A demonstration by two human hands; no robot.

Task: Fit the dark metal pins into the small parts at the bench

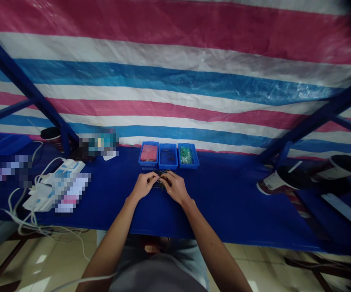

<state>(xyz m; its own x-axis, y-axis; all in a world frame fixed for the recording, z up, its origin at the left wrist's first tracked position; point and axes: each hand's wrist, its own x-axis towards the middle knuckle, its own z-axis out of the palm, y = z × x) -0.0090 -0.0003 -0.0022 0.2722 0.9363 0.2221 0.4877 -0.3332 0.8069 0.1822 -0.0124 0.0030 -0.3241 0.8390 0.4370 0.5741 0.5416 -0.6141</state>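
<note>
My left hand (145, 184) and my right hand (175, 185) meet over the blue table, fingertips pinched close together. What they hold is too small and too hidden to name. Under and between the fingers lies a little heap of thin dark and brass-coloured pieces (159, 185). Just beyond stand three small blue bins in a row. Flat pink-red pieces (148, 152) fill the left bin (148, 166). Thin dark pieces lie in the middle bin (167, 166). The right bin (189, 165) contains green and clear-looking small pieces (186, 154).
On the left lie a white power strip (55, 182) with tangled cables and a blurred-out packet (73, 192). Dark cups (285, 178) stand at the right, near a phone-like slab (344, 209). Blue metal posts (41, 99) and a striped tarp (175, 89) bound the back.
</note>
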